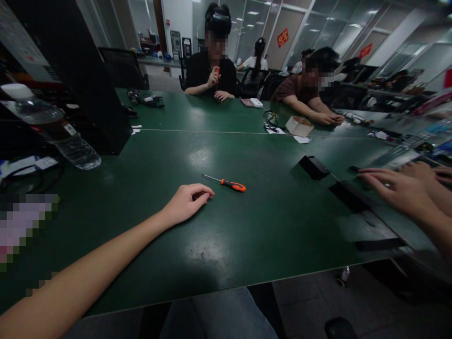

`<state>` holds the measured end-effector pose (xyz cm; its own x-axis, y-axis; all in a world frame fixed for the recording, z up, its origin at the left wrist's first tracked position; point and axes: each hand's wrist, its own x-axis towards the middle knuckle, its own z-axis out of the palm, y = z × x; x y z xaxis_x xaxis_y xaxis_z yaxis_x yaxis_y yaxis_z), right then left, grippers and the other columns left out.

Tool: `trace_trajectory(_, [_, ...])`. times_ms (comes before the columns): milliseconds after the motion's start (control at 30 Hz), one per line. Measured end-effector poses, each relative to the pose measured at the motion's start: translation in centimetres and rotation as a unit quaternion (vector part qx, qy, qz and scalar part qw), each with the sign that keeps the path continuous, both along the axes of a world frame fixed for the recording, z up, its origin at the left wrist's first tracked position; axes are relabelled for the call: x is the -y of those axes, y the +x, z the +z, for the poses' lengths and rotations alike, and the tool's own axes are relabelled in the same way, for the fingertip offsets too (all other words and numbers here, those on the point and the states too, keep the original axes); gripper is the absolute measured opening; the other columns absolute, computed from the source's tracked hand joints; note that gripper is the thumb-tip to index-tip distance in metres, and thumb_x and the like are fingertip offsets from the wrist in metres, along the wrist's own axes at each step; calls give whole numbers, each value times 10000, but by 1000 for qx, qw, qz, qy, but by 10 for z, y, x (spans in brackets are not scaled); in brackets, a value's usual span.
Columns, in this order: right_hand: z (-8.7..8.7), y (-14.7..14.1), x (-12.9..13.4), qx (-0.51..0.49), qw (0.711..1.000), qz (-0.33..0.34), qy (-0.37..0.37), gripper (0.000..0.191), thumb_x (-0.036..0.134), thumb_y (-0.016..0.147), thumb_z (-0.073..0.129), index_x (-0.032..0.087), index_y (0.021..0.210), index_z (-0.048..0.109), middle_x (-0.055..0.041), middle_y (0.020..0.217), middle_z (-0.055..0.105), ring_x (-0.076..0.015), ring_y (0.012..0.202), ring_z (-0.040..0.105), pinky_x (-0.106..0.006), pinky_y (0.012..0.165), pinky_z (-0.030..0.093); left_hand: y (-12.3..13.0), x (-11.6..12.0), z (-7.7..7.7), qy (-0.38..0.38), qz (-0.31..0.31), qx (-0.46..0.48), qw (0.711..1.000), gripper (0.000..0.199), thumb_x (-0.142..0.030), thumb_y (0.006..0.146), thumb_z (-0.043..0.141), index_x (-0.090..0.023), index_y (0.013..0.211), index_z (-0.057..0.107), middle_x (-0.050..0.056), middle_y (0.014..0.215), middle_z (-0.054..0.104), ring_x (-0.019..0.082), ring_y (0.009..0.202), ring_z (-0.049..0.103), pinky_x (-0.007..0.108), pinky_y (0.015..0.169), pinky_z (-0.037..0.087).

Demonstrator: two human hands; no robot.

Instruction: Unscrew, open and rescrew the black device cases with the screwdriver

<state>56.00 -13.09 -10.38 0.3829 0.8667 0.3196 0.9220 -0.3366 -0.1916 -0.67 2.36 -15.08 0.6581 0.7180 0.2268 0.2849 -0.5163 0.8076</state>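
My left hand (190, 202) rests on the green table (268, 226), loosely bent, with a gap between thumb and fingers and nothing in it. Just right of its fingertips lies a screwdriver (233, 185) with an orange and black handle, its thin shaft pointing left, apart from the hand. Out at the right, what appears to be my right hand (395, 188) stretches its fingers leftward over the table, somewhat blurred, with no held thing visible. Near those fingers is a flat black box (349, 195). A smaller black box (313, 167) sits left of that.
Another person's hands (418, 170) are close beyond my right hand. Across the table, one person (212, 70) holds an orange-handled tool; another (307, 89) leans over the table. A water bottle (60, 132) and a black cabinet (84, 84) stand left. An open carton (299, 126) is farther back.
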Motion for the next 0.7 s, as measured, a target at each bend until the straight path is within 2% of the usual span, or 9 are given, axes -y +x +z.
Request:
trace_trajectory(100, [3, -1, -18, -1, 999, -20, 50, 202, 292, 902, 497, 200, 855, 670, -180, 1100, 730, -224, 1049, 657, -324, 928, 457, 0, 0, 0, -6, 2, 3, 1000, 205, -233, 935, 575, -163, 991, 759, 71, 938, 777, 180, 790, 701, 302, 735, 540])
trace_trajectory(233, [-21, -7, -33, -9, 1000, 6, 12, 235, 347, 889, 462, 225, 749, 606, -159, 981, 728, -239, 951, 659, -333, 862, 473, -1, 0, 2, -8, -1, 0, 1000, 201, -231, 935, 575, -170, 980, 761, 67, 932, 779, 186, 813, 714, 302, 749, 549])
trace_trajectory(333, [-31, -5, -34, 5, 1000, 22, -6, 242, 410, 869, 457, 230, 773, 589, -163, 999, 719, -255, 972, 642, -349, 874, 466, -1, 1, 4, -3, -4, -3, 1000, 200, -228, 934, 573, -178, 976, 762, 60, 931, 781, 186, 821, 717, 300, 753, 553])
trace_trajectory(533, [-32, 3, -36, 35, 997, 34, -52, 257, 459, 821, 460, 235, 811, 585, -158, 930, 707, -280, 900, 630, -384, 807, 464, -1, 1, 3, 3, -5, -1, 1000, 203, -215, 937, 568, -176, 980, 762, 65, 961, 783, 190, 850, 718, 306, 776, 543])
trace_trajectory(700, [-30, 5, -43, 46, 993, 49, -97, 299, 495, 817, 481, 242, 759, 631, -143, 870, 709, -287, 839, 641, -393, 757, 462, -1, 2, 2, 5, -1, -4, 1000, 206, -216, 948, 566, -175, 977, 765, 63, 949, 778, 185, 833, 712, 294, 753, 531])
